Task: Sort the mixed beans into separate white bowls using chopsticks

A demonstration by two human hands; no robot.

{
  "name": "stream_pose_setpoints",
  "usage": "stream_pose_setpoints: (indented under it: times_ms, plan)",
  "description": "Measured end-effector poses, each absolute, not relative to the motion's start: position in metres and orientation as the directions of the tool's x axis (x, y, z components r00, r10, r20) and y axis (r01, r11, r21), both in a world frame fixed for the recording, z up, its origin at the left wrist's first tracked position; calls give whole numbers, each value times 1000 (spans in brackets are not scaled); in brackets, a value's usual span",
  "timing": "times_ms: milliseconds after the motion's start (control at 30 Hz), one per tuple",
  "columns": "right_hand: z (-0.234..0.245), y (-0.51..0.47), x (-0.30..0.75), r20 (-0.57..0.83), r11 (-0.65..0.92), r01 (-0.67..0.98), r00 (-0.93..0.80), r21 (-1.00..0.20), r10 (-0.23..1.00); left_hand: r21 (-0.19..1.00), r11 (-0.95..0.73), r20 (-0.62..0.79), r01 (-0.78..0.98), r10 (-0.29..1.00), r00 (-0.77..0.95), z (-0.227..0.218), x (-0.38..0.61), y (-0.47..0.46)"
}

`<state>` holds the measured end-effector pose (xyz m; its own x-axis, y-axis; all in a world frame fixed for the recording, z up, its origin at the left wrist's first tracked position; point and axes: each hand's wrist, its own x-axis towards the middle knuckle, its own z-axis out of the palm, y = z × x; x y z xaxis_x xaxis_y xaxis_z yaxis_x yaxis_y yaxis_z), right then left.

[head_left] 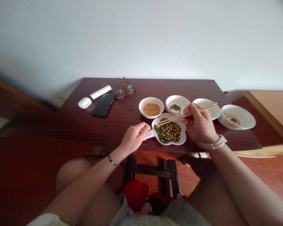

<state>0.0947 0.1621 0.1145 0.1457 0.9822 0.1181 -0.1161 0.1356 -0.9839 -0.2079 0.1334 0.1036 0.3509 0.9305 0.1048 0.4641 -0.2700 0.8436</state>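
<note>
White bowls (pixel 152 100) separately held yellow beans (pixel 151 110) and green beans (pixel 175 108); in front, the left hand (pixel 134 138) gripped a dish (pixel 183 131) of mixed beans (pixel 171 132) by its handle (pixel 150 135), the right hand (pixel 201 122) pinching chopsticks (pixel 175 118) above.

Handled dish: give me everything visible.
The handled dish is white, lobed and shallow, purplish at the edge, smooth like plastic or ceramic. It sits upright by the near edge of the table, holding mixed yellow, green and dark beans. The left hand holds its printed handle; chopsticks in the right hand reach over it, contact unclear.
</note>
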Motion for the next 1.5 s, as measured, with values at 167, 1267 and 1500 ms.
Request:
stream_pose_setpoints:
  times_ms: [167, 1267, 1500]
  plan:
    - [125, 162, 106, 125, 158, -150, 212, -976, 969, 841, -277, 113, 465, 930, 349, 105, -208, 134]
    - [134, 156, 152, 252, 334, -132, 420, -933, 872, 831, -278, 113, 481, 932, 343, 106, -208, 135]
    - [129, 152, 108, 153, 175, -121, 170, -977, 974, 833, -273, 107, 481, 933, 345, 105, -208, 134]
